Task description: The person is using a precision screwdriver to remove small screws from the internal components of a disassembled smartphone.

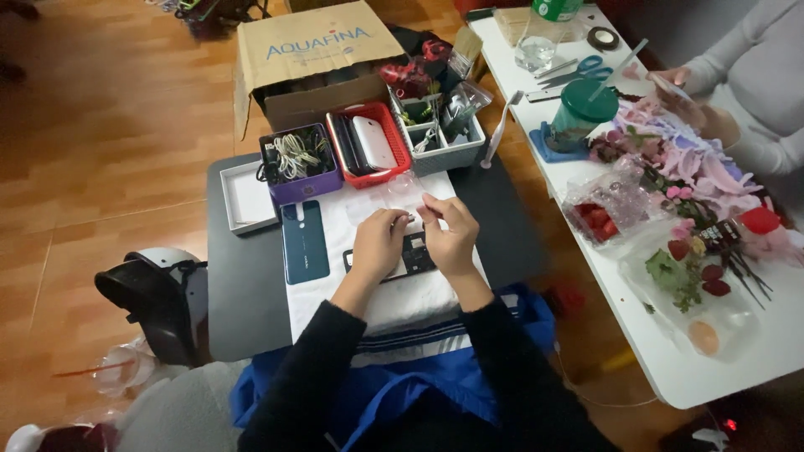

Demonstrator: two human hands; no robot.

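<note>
My left hand (378,244) and my right hand (450,236) meet over a white cloth (335,219) on a small dark table (243,285). Their fingertips pinch a tiny part between them; it is too small to tell which hand holds it. Under the hands lies a black opened phone body (412,254). A teal phone back cover (304,243) rests on the cloth to the left of my left hand.
Behind the cloth stand a purple box of cables (298,166), a red basket with a white device (368,146), a grey organiser (440,138), a cardboard box (314,59). A white lid (247,199) lies left. Another person's hand (674,79) works over artificial flowers on the white table (712,368).
</note>
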